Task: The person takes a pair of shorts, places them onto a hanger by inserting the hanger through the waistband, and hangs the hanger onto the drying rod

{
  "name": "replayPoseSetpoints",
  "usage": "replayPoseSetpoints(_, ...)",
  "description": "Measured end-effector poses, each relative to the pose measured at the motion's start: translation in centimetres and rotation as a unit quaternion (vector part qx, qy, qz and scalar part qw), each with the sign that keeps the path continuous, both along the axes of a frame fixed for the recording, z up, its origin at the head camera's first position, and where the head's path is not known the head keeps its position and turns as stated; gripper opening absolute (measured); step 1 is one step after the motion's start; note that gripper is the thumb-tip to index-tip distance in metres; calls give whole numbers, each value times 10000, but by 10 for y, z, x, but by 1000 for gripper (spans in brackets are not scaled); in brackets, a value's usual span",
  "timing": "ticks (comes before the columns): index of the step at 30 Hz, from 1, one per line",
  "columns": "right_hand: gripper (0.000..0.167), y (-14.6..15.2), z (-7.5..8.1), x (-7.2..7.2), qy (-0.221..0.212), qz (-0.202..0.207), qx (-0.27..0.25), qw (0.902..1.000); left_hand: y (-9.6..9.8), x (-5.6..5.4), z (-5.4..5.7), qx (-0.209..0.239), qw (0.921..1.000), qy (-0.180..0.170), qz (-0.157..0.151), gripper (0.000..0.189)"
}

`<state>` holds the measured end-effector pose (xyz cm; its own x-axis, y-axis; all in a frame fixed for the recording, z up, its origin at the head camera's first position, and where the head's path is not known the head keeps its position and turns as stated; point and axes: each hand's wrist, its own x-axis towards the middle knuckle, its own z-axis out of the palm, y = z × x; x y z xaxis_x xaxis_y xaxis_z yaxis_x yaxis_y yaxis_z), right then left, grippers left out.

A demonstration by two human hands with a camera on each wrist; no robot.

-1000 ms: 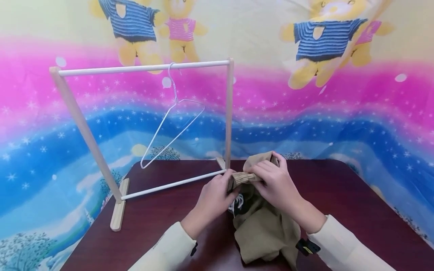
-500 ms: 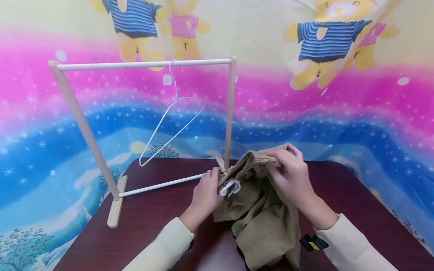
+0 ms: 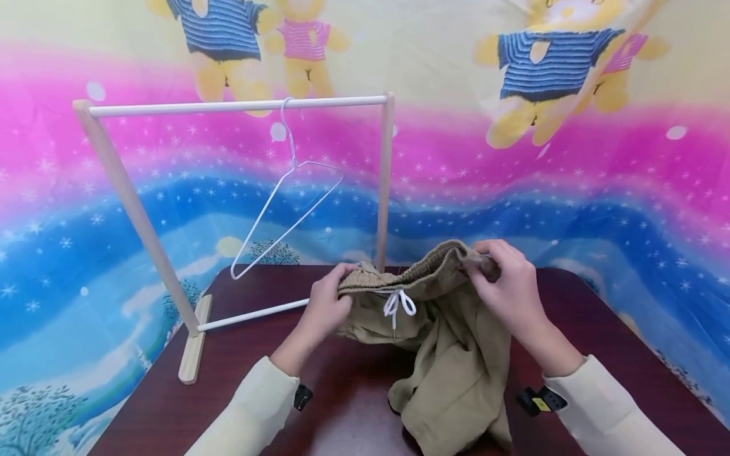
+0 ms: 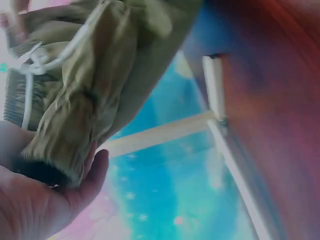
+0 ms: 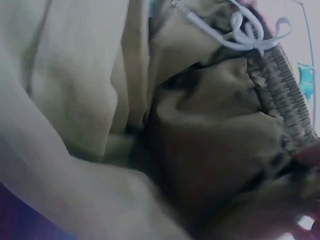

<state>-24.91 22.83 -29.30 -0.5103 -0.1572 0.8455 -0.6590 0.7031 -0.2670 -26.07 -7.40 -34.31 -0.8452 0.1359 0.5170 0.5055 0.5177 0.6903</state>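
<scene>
Khaki drawstring pants (image 3: 456,380) hang between both hands, with the elastic waistband spread and its top edge turned up. My left hand (image 3: 320,310) grips the waistband at its left end. The right hand (image 3: 510,288) pinches the opposite end, thumb in front and fingers behind. A white drawstring tied in a bow (image 3: 398,304) shows at the front of the waistband. In the left wrist view the left thumb and fingers close round the gathered waistband (image 4: 65,145). Khaki cloth (image 5: 215,140) fills most of the right wrist view. The lower legs droop onto the table.
A rack with wooden posts (image 3: 137,221) and white rods stands on the dark red table (image 3: 256,380), left of the pants. A white wire hanger (image 3: 268,215) hangs from its top rod. Behind is a cartoon-print backdrop (image 3: 570,190).
The hands have drawn apart, the left moving left and the right moving right. Between them the bunched waistband has stretched out, and the drawstring bow now faces forward.
</scene>
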Motion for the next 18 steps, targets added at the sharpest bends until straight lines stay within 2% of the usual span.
replayPoseSetpoints(2,34,2,-4,0,-488,0,329,9983,1,2,8,278,9994,63,-178,59)
replayPoseSetpoints(4,42,2,-7,0,-995,74,772,9920,3,4,16,186,9991,327,-218,63)
replayPoseSetpoints(8,51,1,-12,-7,-1846,190,1497,9712,9,4,31,-549,9946,878,34,68)
replayPoseSetpoints(11,49,2,-12,-19,-2192,-97,1721,9603,12,4,44,-1276,9876,885,244,68)
replayPoseSetpoints(14,34,9,-6,-32,-2198,-793,1975,9521,15,3,54,-2254,9719,566,376,61)
replayPoseSetpoints(18,17,21,12,-45,-1900,-1641,2265,9411,18,2,59,-3413,9393,-109,343,47)
